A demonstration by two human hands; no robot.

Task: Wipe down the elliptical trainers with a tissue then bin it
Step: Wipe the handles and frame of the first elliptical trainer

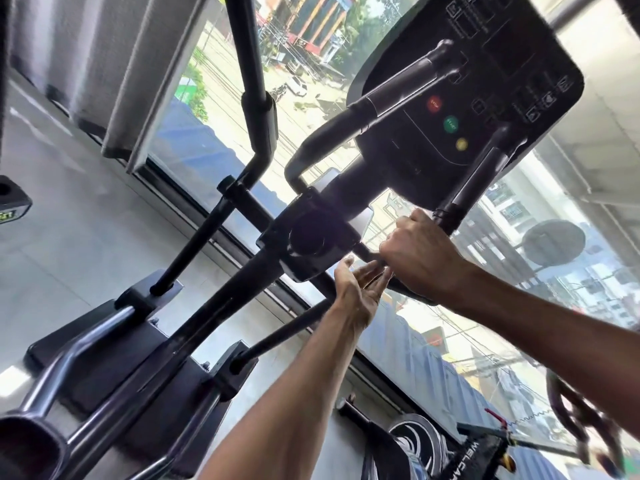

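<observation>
Close up against the elliptical trainer [311, 237], hard by the window [214, 140]. Curled tight round the lower end of the black handlebar [485, 168], just beneath the console [485, 81]: the right hand [419, 258]. Spread wide, palm up, straight fingers reaching under that fist, touching or nearly so: the left hand [356, 292]. Cannot tell whether a tissue lies inside the fist. Red, green and yellow buttons [451, 124] in a row on the console face. Grey floor [69, 254] below the frame
</observation>
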